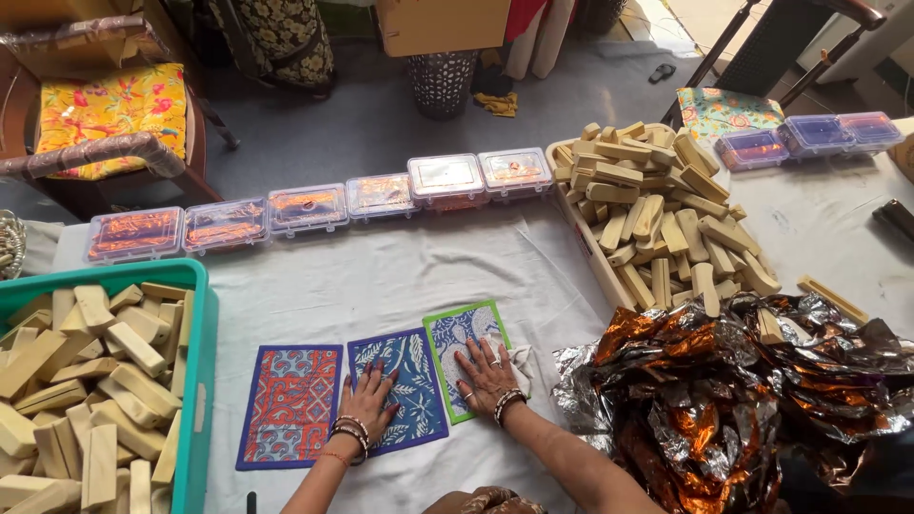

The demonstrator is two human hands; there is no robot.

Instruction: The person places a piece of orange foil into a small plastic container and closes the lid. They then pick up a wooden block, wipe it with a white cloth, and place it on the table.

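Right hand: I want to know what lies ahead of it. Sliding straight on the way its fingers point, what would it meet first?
The right hand lies flat on the green-edged mat. Beyond the mat comes bare white cloth, then probably the row of clear boxes.

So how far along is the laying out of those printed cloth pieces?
Three are down side by side on the white sheet: the red patterned cloth rectangle, the dark blue leaf-print cloth and the green-edged blue-and-white cloth. The left hand and right hand press flat on the latter two. The tan blocks in the green crate lie beside them, loose.
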